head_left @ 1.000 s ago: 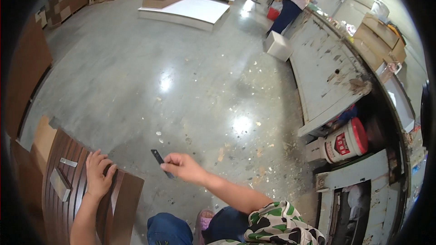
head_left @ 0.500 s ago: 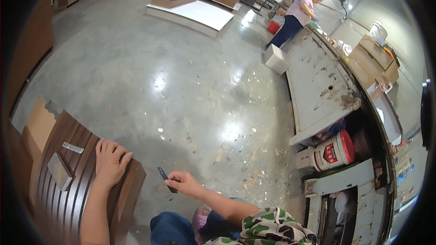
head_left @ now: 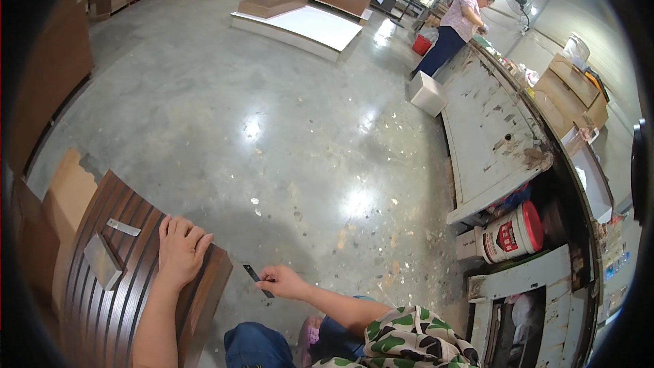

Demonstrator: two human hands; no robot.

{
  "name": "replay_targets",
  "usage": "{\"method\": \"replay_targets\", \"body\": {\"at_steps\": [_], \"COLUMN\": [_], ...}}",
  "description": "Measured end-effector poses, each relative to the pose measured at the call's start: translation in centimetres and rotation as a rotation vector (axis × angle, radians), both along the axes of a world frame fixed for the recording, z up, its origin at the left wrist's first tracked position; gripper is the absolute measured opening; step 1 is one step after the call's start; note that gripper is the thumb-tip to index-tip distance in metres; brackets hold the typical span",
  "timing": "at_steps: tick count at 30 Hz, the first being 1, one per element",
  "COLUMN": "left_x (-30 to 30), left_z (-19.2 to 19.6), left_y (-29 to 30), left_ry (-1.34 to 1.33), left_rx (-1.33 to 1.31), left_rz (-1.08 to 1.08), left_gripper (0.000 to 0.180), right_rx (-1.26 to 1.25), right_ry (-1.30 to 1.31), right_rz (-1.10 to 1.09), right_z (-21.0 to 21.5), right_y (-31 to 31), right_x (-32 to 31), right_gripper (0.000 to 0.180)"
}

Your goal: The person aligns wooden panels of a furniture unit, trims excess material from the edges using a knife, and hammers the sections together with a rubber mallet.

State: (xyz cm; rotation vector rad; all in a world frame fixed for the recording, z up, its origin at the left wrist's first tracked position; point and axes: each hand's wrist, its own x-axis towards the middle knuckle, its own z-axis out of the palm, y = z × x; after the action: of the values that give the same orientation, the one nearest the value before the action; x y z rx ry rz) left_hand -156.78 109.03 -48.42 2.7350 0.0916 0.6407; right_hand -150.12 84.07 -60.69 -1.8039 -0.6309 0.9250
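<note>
- The left hand (head_left: 178,251) is laid flat, fingers together and extended, on the dark grooved panel (head_left: 102,286), near its right edge.
- A small dark flat strip (head_left: 257,279) is pinched between the thumb and fingers of the right hand (head_left: 283,281), just right of the panel, above the concrete floor (head_left: 272,129).
- The strip's lower end is hidden by the fingers; its kind cannot be determined.
- Two small metal pieces (head_left: 112,245) are seen lying on the panel.
- The panel's lower part is cut off by the picture edge.

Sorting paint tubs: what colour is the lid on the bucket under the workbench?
Red lid on the white bucket, clearest in the head view.
</note>
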Motion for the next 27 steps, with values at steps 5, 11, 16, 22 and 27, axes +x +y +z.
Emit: {"method": "replay_targets", "body": {"at_steps": [5, 11, 16, 22, 27], "left_x": [0.2, 0.0, 0.1, -0.8, 0.0], "left_z": [0.0, -0.4, -0.5, -0.5, -0.9], "left_y": [0.1, 0.2, -0.3, 0.6, 1.0], "left_ry": [0.014, 0.002, -0.003, 0.024, 0.005], "left_rx": [0.002, -0.006, -0.024, 0.057, 0.172], "left_rz": [-0.002, -0.007, -0.021, 0.0, -0.012], "left_gripper": [0.014, 0.015, 0.015, 0.014, 0.015], "right_rx": [-0.14, -0.145, -0.205, -0.292, -0.177], "right_ry": [-0.063, -0.238, -0.22, 0.043, -0.381], "right_rz": [0.033, 0.094, 0.079, 0.105, 0.126], "right_z": [0.7, 2.2, 1.5, -0.9, -5.9], "right_y": [-0.2, -0.8, -2.2, -1.3, -0.9], "right_x": [0.6, 0.0, 0.2, 0.5, 7.1], "right_gripper": [0.018, 0.023, 0.022, 0.015, 0.014]}}
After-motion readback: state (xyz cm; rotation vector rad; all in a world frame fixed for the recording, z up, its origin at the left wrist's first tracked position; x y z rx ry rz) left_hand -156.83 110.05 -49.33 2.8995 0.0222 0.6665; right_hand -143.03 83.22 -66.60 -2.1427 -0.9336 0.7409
